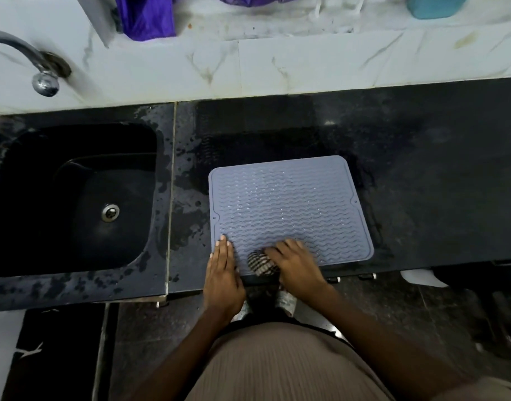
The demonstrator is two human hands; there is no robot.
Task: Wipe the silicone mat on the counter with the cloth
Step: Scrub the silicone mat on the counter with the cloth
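Note:
A grey silicone mat [289, 204] with wavy ridges lies on the black counter [422, 169], close to its front edge. My right hand [296, 267] presses a bunched checked cloth [260, 263] onto the mat's near edge, and the cloth shows to the left of my fingers. My left hand [222, 273] lies flat, fingers together, on the mat's near left corner and holds nothing.
A black sink [74, 198] with a metal drain is set into the counter to the left, with a chrome tap [43, 73] above it. The counter around the mat is wet. A purple bag [147, 15] and a teal container [433, 5] stand on the white ledge behind.

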